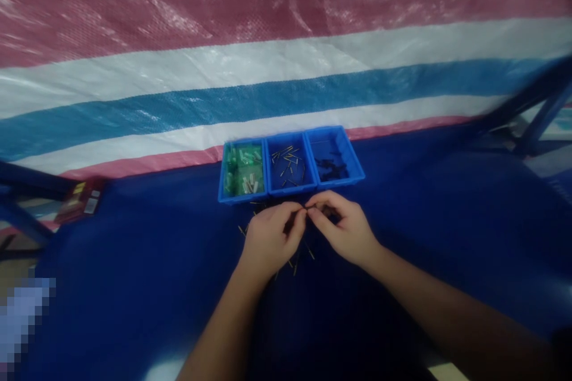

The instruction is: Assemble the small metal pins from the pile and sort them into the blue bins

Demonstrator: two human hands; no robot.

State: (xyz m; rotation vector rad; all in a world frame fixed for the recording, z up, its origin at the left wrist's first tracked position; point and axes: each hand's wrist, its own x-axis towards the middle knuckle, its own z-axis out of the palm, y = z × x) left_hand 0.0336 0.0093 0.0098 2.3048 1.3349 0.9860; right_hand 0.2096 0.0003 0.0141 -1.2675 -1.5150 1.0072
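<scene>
My left hand (273, 231) and my right hand (342, 227) meet fingertip to fingertip just in front of the blue bins. Both are closed in a pinch. A small dark piece seems to lie between the fingertips, too small and blurred to name. Thin dark rods with brassy ends (311, 253) lie on the blue tabletop (179, 274) under and around my left hand. Behind the hands, the middle bin (292, 191) holds several similar thin rods. The left bin (243, 199) has clear and white small pieces on green, and the right bin (355, 158) holds small dark pieces.
A red box with a white label (80, 201) lies at the table's far left. Behind the table hangs a red, white and blue striped sheet (268, 53). Dark blue frame bars (531, 101) stand at the right, with others at the left.
</scene>
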